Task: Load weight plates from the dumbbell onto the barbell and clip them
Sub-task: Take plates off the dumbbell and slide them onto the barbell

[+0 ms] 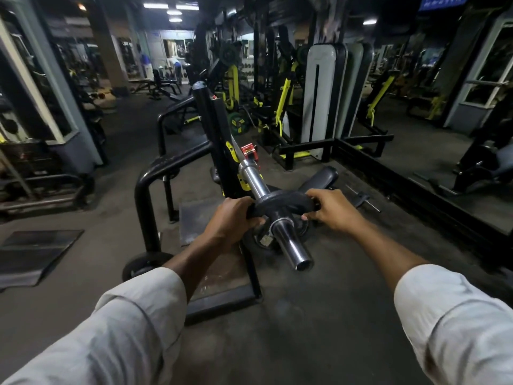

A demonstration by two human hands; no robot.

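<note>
Weight plate [281,202] sits threaded on the barbell [256,184] sleeve, partway from the open end. Left hand [231,222] fingers clamp the plate's left rim; right hand [329,208] fingers clamp its right rim, thumb below. Red clip [249,153] lies on the rack [213,129] just beyond the sleeve.

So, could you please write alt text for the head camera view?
Both hands, left hand and right hand, grip a black weight plate threaded on the chrome barbell sleeve in a dim gym. A red collar clip sits farther up the bar.
</note>
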